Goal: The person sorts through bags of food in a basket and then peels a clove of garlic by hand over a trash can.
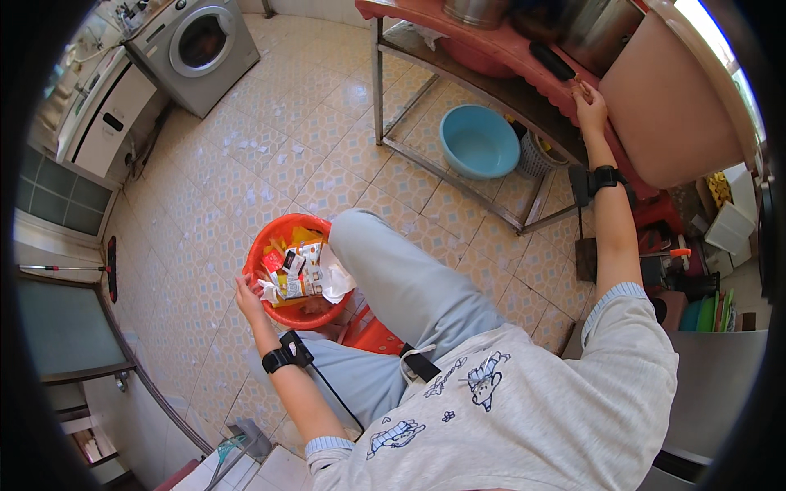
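Observation:
A red plastic bin (256, 248) holds printed packaging (310, 264), white tissue (336, 282) and yellow scraps. My left hand (250, 301) is at its left rim, with the fingertips over the edge. My right hand (591, 110) reaches to the front edge of a table with a pink cloth (424, 9). Its fingers are bent close together beside the end of a black handle (551, 60). Whether something small is pinched between them is too unclear to tell. The bin stands on the floor by my bent knee.
A light blue basin (479, 147) and a grey basket (537, 156) stand beneath the table's metal frame (378, 92). Paper scraps (249, 146) litter the tiled floor. A washing machine (236, 67) is at the far left; a red stool (374, 334) shows below me.

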`<state>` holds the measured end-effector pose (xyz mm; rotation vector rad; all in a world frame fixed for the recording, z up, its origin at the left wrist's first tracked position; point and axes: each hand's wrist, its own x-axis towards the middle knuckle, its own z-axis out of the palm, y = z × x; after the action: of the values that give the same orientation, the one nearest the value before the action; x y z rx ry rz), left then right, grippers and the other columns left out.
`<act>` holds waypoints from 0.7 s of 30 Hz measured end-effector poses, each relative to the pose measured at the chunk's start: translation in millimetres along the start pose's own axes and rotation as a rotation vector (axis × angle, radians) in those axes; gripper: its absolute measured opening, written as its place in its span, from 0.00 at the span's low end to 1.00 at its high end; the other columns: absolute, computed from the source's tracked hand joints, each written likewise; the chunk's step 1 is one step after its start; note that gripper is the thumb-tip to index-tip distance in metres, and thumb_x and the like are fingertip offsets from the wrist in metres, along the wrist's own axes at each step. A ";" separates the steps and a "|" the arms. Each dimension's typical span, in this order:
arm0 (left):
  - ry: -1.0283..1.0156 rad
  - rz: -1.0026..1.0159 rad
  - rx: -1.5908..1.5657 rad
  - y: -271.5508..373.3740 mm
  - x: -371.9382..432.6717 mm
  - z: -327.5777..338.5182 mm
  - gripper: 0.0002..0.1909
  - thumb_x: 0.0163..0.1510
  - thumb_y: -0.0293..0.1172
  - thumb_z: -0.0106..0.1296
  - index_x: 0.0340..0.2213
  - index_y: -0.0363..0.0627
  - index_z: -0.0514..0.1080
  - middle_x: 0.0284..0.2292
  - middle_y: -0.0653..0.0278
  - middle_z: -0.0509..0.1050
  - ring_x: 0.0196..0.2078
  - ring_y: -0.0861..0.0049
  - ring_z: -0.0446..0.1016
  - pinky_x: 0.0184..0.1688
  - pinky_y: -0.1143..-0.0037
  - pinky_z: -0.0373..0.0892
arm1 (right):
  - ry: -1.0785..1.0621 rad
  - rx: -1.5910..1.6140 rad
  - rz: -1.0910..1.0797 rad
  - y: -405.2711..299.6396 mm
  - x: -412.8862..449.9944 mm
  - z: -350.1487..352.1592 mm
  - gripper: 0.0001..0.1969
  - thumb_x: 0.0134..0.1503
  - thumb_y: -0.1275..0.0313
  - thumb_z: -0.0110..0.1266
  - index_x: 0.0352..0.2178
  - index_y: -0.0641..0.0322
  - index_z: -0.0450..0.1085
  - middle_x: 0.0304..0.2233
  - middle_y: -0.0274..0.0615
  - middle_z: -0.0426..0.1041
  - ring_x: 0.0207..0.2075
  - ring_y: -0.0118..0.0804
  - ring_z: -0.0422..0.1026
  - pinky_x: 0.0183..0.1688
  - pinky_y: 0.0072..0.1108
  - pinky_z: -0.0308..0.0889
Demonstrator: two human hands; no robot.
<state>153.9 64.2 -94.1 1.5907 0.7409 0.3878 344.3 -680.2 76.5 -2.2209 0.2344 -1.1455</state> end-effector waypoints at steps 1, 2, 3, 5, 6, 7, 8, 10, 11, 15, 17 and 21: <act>0.015 -0.002 0.002 1.4 -2.7 -1.2 0.28 0.53 0.51 0.34 0.34 0.33 0.66 0.24 0.62 0.69 0.23 0.83 0.66 0.23 0.85 0.63 | -0.001 0.002 -0.001 5.8 0.9 0.0 0.14 0.45 0.69 0.52 0.35 0.62 0.68 0.32 0.44 0.70 0.34 0.35 0.68 0.36 0.23 0.62; 0.017 -0.002 0.001 2.4 -5.0 -1.9 0.28 0.53 0.51 0.34 0.34 0.33 0.66 0.24 0.62 0.69 0.23 0.83 0.66 0.23 0.85 0.63 | -0.010 -0.180 -0.056 11.4 2.2 -0.2 0.14 0.45 0.68 0.51 0.35 0.62 0.68 0.32 0.45 0.70 0.33 0.37 0.69 0.35 0.24 0.62; 0.020 -0.020 -0.002 3.8 -8.1 -6.0 0.27 0.53 0.51 0.34 0.34 0.34 0.66 0.25 0.62 0.69 0.23 0.83 0.65 0.24 0.85 0.63 | -0.024 -0.357 -0.109 11.5 0.5 2.2 0.14 0.46 0.66 0.51 0.35 0.61 0.68 0.32 0.46 0.70 0.32 0.39 0.69 0.35 0.25 0.63; 0.025 -0.040 -0.005 3.8 -13.6 -7.9 0.27 0.53 0.50 0.34 0.34 0.34 0.66 0.25 0.63 0.69 0.23 0.84 0.65 0.24 0.85 0.63 | -0.028 -0.369 -0.118 12.3 0.2 0.0 0.14 0.46 0.65 0.51 0.34 0.61 0.68 0.31 0.45 0.70 0.32 0.39 0.69 0.35 0.25 0.63; 0.044 -0.025 -0.018 3.8 -15.2 -9.4 0.26 0.53 0.50 0.34 0.34 0.35 0.66 0.26 0.63 0.69 0.23 0.84 0.65 0.24 0.85 0.63 | -0.028 -0.382 -0.127 8.8 0.0 -0.4 0.15 0.46 0.64 0.52 0.34 0.61 0.68 0.30 0.45 0.71 0.32 0.39 0.69 0.35 0.25 0.63; 0.060 -0.011 -0.032 3.6 -16.4 -10.0 0.25 0.53 0.49 0.34 0.34 0.36 0.67 0.26 0.64 0.69 0.23 0.84 0.65 0.24 0.85 0.63 | -0.032 -0.378 -0.129 5.3 -0.7 -0.2 0.15 0.46 0.64 0.52 0.34 0.61 0.68 0.30 0.45 0.71 0.32 0.39 0.69 0.35 0.25 0.63; 0.065 -0.013 -0.033 3.4 -17.1 -10.1 0.25 0.53 0.49 0.34 0.34 0.36 0.67 0.26 0.64 0.69 0.23 0.84 0.65 0.24 0.85 0.63 | -0.020 -0.275 -0.035 1.9 -1.6 -0.3 0.15 0.46 0.63 0.52 0.33 0.62 0.69 0.29 0.44 0.71 0.32 0.38 0.69 0.35 0.25 0.62; 0.071 -0.017 -0.051 5.2 -19.4 -11.9 0.22 0.54 0.46 0.36 0.35 0.38 0.67 0.26 0.65 0.70 0.23 0.85 0.65 0.25 0.85 0.63 | -0.039 -0.084 0.108 -19.1 -5.1 -0.1 0.14 0.46 0.64 0.53 0.30 0.64 0.69 0.29 0.41 0.70 0.31 0.33 0.68 0.35 0.21 0.62; 0.082 -0.021 -0.054 5.9 -19.0 -10.9 0.22 0.54 0.46 0.36 0.35 0.38 0.67 0.26 0.65 0.70 0.23 0.85 0.65 0.25 0.85 0.63 | -0.047 -0.079 0.101 -34.2 -6.3 2.1 0.14 0.46 0.64 0.53 0.30 0.64 0.69 0.29 0.41 0.70 0.31 0.33 0.68 0.35 0.21 0.62; -0.035 0.051 -0.096 20.6 -28.2 -13.9 0.12 0.51 0.35 0.44 0.33 0.39 0.69 0.28 0.66 0.70 0.25 0.85 0.67 0.27 0.84 0.64 | -0.360 0.725 0.356 -138.7 -44.6 22.1 0.08 0.49 0.72 0.50 0.32 0.63 0.67 0.32 0.34 0.68 0.32 0.25 0.67 0.35 0.14 0.61; -0.045 0.045 -0.112 34.4 -39.1 -8.0 0.09 0.49 0.30 0.46 0.31 0.37 0.70 0.26 0.67 0.70 0.25 0.86 0.67 0.27 0.85 0.63 | -0.587 0.969 0.322 -182.5 -69.0 41.0 0.09 0.50 0.74 0.49 0.35 0.63 0.65 0.31 0.34 0.68 0.32 0.24 0.67 0.37 0.15 0.62; -0.159 0.133 -0.111 55.5 -55.5 7.5 0.08 0.48 0.26 0.48 0.30 0.35 0.70 0.26 0.67 0.71 0.25 0.86 0.66 0.29 0.85 0.63 | -0.958 1.154 0.309 -259.1 -140.4 74.6 0.09 0.50 0.76 0.48 0.35 0.64 0.64 0.31 0.36 0.69 0.32 0.24 0.67 0.36 0.15 0.62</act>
<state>131.0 21.2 -32.1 1.5505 0.4854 0.3874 286.3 -383.2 105.0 -1.3479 -0.3909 0.1063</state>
